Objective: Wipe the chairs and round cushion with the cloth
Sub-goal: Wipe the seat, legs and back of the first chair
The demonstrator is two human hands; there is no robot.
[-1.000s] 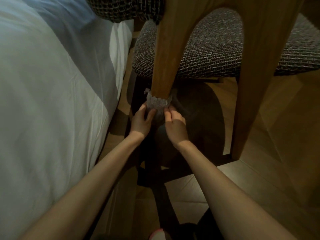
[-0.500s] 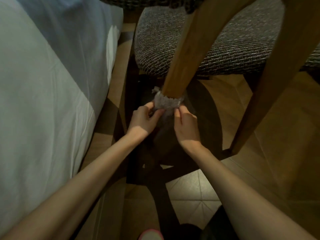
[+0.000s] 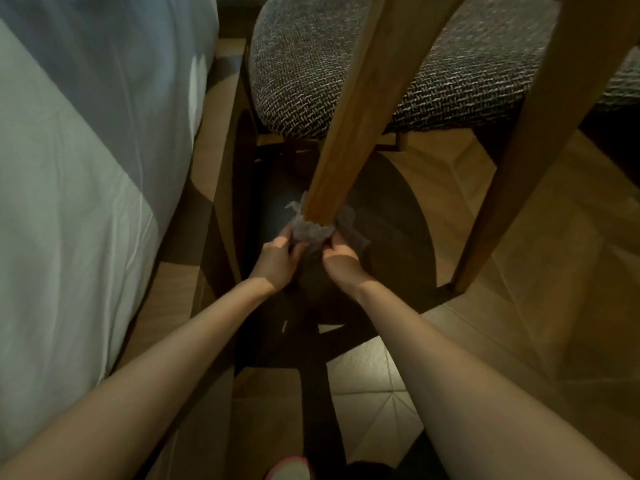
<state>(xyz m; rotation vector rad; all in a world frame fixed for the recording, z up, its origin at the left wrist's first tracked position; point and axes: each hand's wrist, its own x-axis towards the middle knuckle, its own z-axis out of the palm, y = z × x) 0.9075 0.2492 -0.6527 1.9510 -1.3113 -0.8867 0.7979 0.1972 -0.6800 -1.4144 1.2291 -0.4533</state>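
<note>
A grey cloth (image 3: 313,231) is wrapped around the bottom of a wooden chair leg (image 3: 349,112). My left hand (image 3: 277,259) grips the cloth from the left and my right hand (image 3: 341,259) pinches it from the right, both low near the floor. The chair's round woven grey seat cushion (image 3: 304,74) lies behind the leg. A second wooden leg (image 3: 526,147) of the chair slants down on the right.
A bed with a white sheet (image 3: 79,168) fills the left side, close to the chair. The floor (image 3: 554,306) is wood and tile, with dark shadow under the chair. The pink toe of a slipper (image 3: 289,469) shows at the bottom edge.
Both hands have stayed on the cloth at the foot of the leg and slid slightly lower along it. My view has tilted, so the leg slants more.
</note>
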